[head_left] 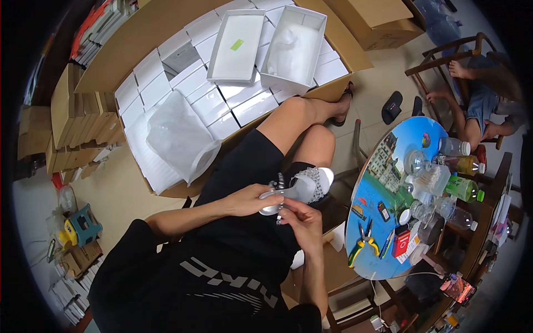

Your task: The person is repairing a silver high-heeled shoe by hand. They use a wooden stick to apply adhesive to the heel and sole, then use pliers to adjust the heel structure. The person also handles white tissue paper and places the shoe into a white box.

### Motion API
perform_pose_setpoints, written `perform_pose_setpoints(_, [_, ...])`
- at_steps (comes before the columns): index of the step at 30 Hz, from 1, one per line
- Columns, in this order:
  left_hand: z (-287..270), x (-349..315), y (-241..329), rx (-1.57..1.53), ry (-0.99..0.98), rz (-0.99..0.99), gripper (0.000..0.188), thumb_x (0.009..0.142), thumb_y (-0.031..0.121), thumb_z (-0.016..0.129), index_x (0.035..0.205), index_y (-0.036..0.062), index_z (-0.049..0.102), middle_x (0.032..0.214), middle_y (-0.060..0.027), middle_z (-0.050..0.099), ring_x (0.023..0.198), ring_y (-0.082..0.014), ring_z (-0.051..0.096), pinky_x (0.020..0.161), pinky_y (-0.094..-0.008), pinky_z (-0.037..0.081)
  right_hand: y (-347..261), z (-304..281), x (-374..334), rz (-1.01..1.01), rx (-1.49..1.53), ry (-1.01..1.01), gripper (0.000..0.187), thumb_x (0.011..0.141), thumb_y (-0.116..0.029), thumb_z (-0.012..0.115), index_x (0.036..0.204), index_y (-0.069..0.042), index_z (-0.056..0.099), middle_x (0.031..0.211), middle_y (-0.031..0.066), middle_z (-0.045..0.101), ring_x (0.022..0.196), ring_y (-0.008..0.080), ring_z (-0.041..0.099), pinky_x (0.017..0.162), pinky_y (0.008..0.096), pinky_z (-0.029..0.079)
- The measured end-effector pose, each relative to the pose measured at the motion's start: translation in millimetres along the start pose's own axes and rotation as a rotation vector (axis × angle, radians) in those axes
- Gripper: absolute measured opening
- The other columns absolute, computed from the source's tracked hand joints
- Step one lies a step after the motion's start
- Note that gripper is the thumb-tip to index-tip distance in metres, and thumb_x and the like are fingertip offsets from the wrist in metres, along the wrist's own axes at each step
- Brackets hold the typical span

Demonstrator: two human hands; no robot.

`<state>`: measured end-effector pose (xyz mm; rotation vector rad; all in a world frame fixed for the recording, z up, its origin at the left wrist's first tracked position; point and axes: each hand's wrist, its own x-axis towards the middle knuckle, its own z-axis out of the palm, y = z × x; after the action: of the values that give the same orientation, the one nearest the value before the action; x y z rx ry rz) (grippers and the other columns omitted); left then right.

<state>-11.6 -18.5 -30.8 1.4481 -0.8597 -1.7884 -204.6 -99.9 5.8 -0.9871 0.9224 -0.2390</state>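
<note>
Over my lap I hold a white sandal (302, 192) with a band of clear sparkling stones across its toe end, which points to the right. My left hand (248, 201) is closed round the heel end. My right hand (302, 220) has its thumb and fingers pinched on the sandal's jewelled ankle strap, just below the heel. Part of the strap stands up above the fingers; whether its buckle is fastened cannot be made out. Ahead, an open white shoebox (292, 77) with white wrapping inside stands beside its lid (237, 44).
A big carton (362, 54) full of white shoeboxes stands ahead, with a translucent bag (180, 136) on top. The round table (363, 186) at right bears pliers (363, 244) and several bottles. Brown cartons (69, 111) are stacked at left. Another person (483, 94) sits far right.
</note>
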Motion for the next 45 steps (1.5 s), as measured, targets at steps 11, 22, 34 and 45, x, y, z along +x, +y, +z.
perform_pose_setpoints(11, [21.5, -1.7, 20.8, 0.362, 0.439, 0.705, 0.022, 0.078, 0.012, 0.078, 0.076, 0.0027, 0.059, 0.070, -0.0132, 0.055, 0.069, -0.0334, 0.054, 0.070, -0.0404, 0.047, -34.6, 0.7, 13.8, -0.763, -1.258, 0.784, 0.025, 0.079, -0.010, 0.077, 0.098, -0.004, 0.063, 0.087, 0.0070, 0.064, 0.080, 0.0275, 0.059, 0.088, 0.0452, 0.041])
perform_pose_setpoints(22, [-25.6, -10.4, 60.4, 0.984, 0.552, 1.077, 0.026, 0.070, 0.016, 0.081, 0.078, 0.0006, 0.061, 0.077, -0.0105, 0.055, 0.079, -0.0315, 0.058, 0.086, -0.0446, 0.052, -88.1, -13.3, -3.6, -0.943, -0.899, 0.834, 0.034, 0.085, 0.005, 0.055, 0.116, 0.002, 0.066, 0.112, 0.0193, 0.061, 0.108, 0.0343, 0.058, 0.102, 0.0470, 0.043])
perform_pose_setpoints(34, [-28.2, -6.0, 66.4, 0.963, 0.498, 1.105, 0.029, 0.071, 0.021, 0.079, 0.079, -0.0006, 0.060, 0.078, -0.0127, 0.056, 0.079, -0.0322, 0.058, 0.087, -0.0450, 0.052, -117.2, -2.9, 10.0, -0.823, -1.006, 0.413, 0.038, 0.084, 0.007, 0.051, 0.118, 0.000, 0.066, 0.127, 0.0207, 0.064, 0.128, 0.0395, 0.055, 0.117, 0.0500, 0.032])
perform_pose_setpoints(45, [-14.4, -22.6, 37.7, -0.538, 0.232, 0.356, 0.021, 0.097, 0.016, 0.064, 0.108, -0.0004, 0.068, 0.095, 0.0007, 0.068, 0.085, -0.0049, 0.060, 0.074, -0.0224, 0.048, -94.7, 27.4, -5.0, -0.886, -0.951, -0.006, 0.034, 0.085, 0.007, 0.051, 0.116, 0.004, 0.065, 0.120, 0.0200, 0.068, 0.114, 0.0378, 0.065, 0.105, 0.0466, 0.046])
